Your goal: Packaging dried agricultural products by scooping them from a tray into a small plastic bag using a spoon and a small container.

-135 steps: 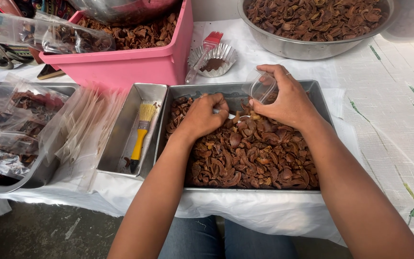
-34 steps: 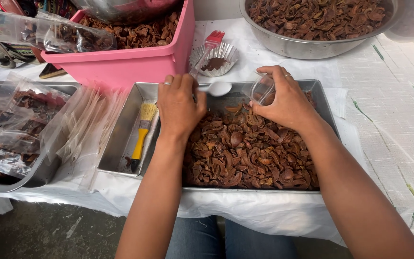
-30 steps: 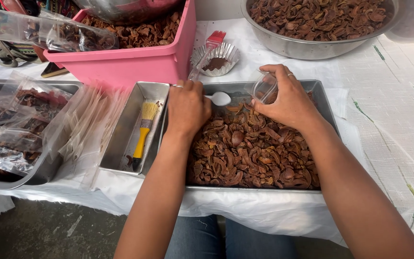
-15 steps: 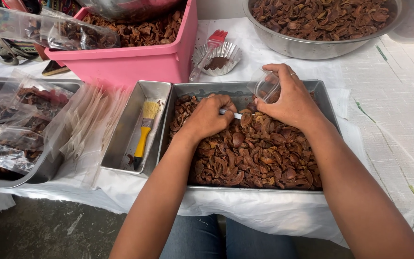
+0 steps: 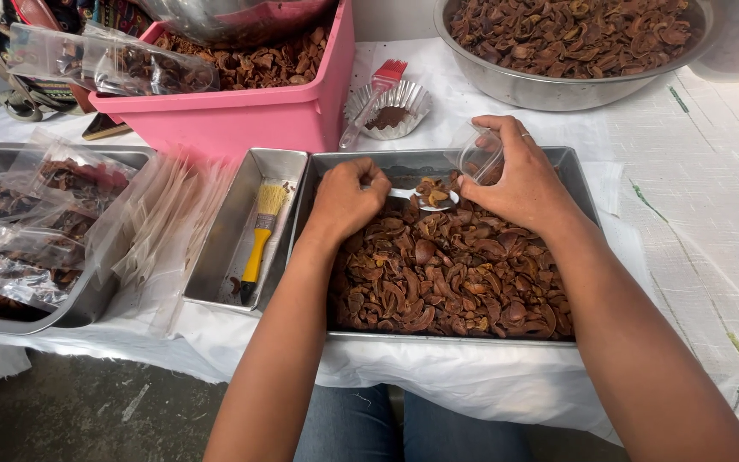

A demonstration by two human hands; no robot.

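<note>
A steel tray (image 5: 579, 184) of brown dried shell pieces (image 5: 455, 274) sits on a white-clothed table. Over the tray's far end, the right hand (image 5: 523, 180) grips a small clear cup (image 5: 478, 156), tilted toward the left hand (image 5: 348, 198), which closes around a spoon (image 5: 425, 198) loaded with pieces, just beside the cup's mouth. Keeping the spoon level and the cup low over the tray would likely catch spills. Left of the tray lies a yellow-handled brush (image 5: 260, 239).
</note>
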